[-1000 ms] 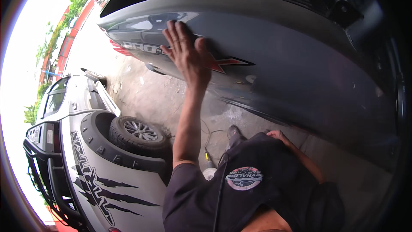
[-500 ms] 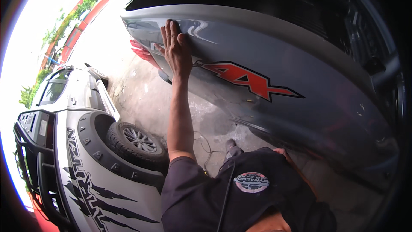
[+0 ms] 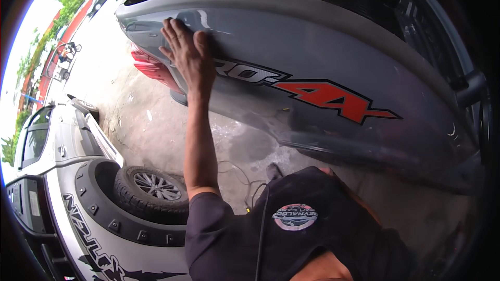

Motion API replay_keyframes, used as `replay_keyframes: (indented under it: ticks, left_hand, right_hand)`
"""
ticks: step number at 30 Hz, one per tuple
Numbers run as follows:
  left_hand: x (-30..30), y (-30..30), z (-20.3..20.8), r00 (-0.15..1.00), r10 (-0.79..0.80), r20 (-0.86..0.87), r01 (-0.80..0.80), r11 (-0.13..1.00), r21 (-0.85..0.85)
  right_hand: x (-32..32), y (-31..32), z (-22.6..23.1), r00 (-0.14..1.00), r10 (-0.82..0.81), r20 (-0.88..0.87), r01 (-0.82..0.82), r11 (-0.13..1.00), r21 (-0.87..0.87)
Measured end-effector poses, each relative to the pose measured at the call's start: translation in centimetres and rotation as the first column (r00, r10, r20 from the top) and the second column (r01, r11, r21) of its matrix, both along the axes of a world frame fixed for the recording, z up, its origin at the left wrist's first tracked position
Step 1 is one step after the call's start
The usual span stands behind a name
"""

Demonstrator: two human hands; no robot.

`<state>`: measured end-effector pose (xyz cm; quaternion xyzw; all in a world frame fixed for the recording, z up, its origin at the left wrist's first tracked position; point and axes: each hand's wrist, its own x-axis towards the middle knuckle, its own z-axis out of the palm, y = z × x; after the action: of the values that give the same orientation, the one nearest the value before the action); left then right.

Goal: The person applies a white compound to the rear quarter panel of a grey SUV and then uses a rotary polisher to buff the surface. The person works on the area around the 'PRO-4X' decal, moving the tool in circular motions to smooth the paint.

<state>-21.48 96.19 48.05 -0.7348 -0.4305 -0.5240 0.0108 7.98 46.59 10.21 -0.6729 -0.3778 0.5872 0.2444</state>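
My left hand [image 3: 188, 57] lies on the grey side panel [image 3: 312, 41] of a pickup bed, below its upper rim. The fingers are stretched out with the thumb apart, and nothing shows in them. Its wrist covers part of a decal [image 3: 333, 99] in red, silver and black. Beyond the hand, at the panel's far left end, is a red tail light [image 3: 154, 66]. Of my right hand [image 3: 326, 170] only a small bit shows past my dark shirt, low by my body; its fingers are hidden.
A white vehicle [image 3: 57, 177] with a black fender flare and a turned front wheel [image 3: 156, 184] stands close on my left. A thin cable [image 3: 242, 177] lies on the stained concrete floor [image 3: 140, 114]. A cart-like vehicle [image 3: 63, 61] stands farther off.
My left hand has slid left along the panel toward the tail light. More of the decal now shows beside my wrist, and the whole view has shifted.
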Motion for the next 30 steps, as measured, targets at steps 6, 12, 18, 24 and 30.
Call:
replay_keyframes:
  ticks: [6,12,18,24,30]
  left_hand:
    - [9.0,-14.4,-6.6,0.879,-0.418,-0.230,0.445,0.892,0.078]
    - [2.4,-6.3,-5.3,0.957,-0.161,-0.240,0.190,0.977,0.101]
    - [-2.4,2.6,-3.4,0.983,-0.035,0.183,0.051,0.995,-0.081]
    - [-3.7,0.9,-13.7,0.926,-0.004,0.377,0.042,0.995,-0.092]
    - [12.1,-13.3,-24.7,0.796,-0.597,0.097,0.554,0.655,-0.513]
  right_hand:
    - [-2.8,0.8,-0.2,1.000,-0.024,0.004,0.024,1.000,-0.020]
    - [-3.8,2.5,-0.3,1.000,-0.024,-0.004,0.024,1.000,-0.002]
    - [-5.4,4.8,2.2,0.992,-0.128,0.010,0.120,0.953,0.279]
    - [-2.0,3.1,23.1,0.626,-0.631,0.458,0.197,0.696,0.690]
    - [11.8,-9.8,32.0,-0.313,-0.945,0.098,0.187,0.040,0.981]
